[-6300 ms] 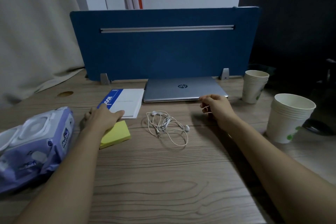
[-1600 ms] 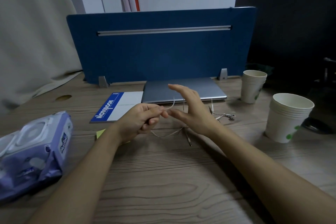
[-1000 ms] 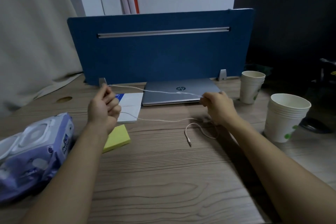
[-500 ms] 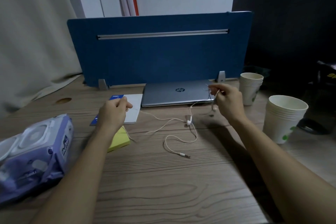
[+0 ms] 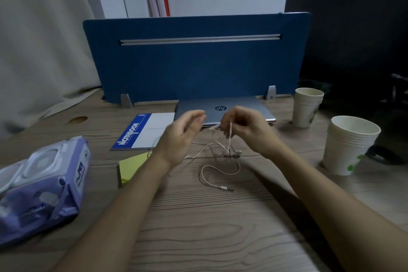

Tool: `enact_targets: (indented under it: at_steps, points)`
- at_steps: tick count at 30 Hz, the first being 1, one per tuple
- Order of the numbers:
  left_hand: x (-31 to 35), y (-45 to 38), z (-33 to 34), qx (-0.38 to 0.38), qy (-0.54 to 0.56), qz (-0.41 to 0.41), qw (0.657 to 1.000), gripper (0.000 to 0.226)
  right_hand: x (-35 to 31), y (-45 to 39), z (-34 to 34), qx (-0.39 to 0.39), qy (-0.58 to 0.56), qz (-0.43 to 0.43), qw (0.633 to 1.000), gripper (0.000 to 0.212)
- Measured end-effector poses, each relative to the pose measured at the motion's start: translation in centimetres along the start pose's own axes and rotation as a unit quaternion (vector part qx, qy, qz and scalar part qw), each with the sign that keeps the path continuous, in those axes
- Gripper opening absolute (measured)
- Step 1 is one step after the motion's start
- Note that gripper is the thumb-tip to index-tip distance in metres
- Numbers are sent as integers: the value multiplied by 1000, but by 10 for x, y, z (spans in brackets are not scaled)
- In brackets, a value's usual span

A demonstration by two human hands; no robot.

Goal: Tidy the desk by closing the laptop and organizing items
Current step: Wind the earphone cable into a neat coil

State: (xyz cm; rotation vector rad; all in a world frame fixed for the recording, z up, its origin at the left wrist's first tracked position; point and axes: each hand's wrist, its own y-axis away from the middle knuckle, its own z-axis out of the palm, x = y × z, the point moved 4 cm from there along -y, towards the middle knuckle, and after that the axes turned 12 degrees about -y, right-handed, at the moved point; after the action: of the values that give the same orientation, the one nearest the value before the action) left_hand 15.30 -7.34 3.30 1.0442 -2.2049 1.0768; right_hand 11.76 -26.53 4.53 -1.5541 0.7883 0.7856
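The silver laptop (image 5: 245,106) lies closed against the blue divider. My right hand (image 5: 245,128) is raised just in front of it, pinching the white earphone cable (image 5: 220,169), which hangs down in loose loops onto the desk. The jack plug (image 5: 227,188) rests on the wood and an earbud (image 5: 238,151) lies beside the loops. My left hand (image 5: 183,137), blurred and with curled fingers, is close to the right hand. A short stretch of cable runs between the two hands.
A blue-and-white notebook (image 5: 154,130) and yellow sticky notes (image 5: 130,165) lie to the left, with a purple wipes pack (image 5: 42,185) at the far left. Two stacks of paper cups (image 5: 308,106) (image 5: 351,146) stand on the right. The blue divider (image 5: 198,62) bounds the back.
My left hand has moved right from the notebook to meet my right hand. The cable, stretched wide a second ago, now hangs slack in loops between and below the hands.
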Motion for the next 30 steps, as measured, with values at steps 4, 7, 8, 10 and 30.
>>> enact_targets:
  at_steps: [4, 7, 8, 10, 30]
  points:
    - [-2, 0, 16, -55, -2, -23, 998, 48, 4, 3, 18, -41, -36, 8, 998, 22]
    - [0, 3, 19, -83, 22, -11, 996, 29, 5, 1, 18, -24, -78, 20, 996, 33]
    - [1, 4, 18, -82, 24, -8, 996, 23, 5, 1, 16, -15, -93, 24, 995, 34]
    - [1, 3, 14, -64, 1, -3, 998, 16, 6, -1, 12, 6, -108, 23, 994, 31]
    - [-17, -5, -30, 125, -129, 50, 983, 30, -10, -5, -21, 102, -475, 113, 867, 24]
